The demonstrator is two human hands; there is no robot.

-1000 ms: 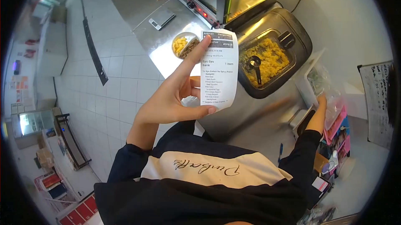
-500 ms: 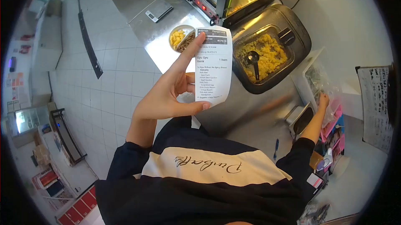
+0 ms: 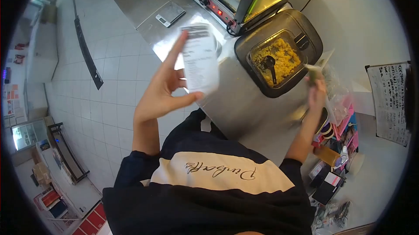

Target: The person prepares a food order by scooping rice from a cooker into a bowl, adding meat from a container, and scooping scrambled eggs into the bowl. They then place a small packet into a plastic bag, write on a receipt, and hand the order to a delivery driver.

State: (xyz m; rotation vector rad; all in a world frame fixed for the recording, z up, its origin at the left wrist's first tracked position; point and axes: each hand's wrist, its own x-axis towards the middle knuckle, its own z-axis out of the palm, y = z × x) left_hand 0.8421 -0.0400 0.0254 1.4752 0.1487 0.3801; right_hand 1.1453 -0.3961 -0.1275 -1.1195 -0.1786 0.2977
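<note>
A printed paper receipt [image 3: 200,67] is pinched along its left side between the thumb and fingers of my left hand [image 3: 163,91]. Its print is smeared by motion. Behind the receipt, the bowl on the steel counter is mostly hidden. My right hand [image 3: 317,93] is closed on a small greenish packet [image 3: 313,75], blurred, beside the clear plastic bag [image 3: 338,108]. To the left of that hand, a black warming pan [image 3: 279,91] holds yellow scrambled egg [image 3: 286,65] with a black scoop [image 3: 269,62] lying in it.
A digital scale [image 3: 170,14] lies on the steel counter [image 3: 244,108]. Behind it stands a lit warming cabinet [image 3: 214,8]. Pink organisers [image 3: 347,117], an orange-brown bottle [image 3: 326,154] and a card machine [image 3: 328,188] crowd the right side. A written whiteboard [image 3: 390,104] hangs on the wall.
My right hand has come out of the plastic bag area with a greenish packet, moving up and left. The receipt in my left hand has shifted left, covering the bowl.
</note>
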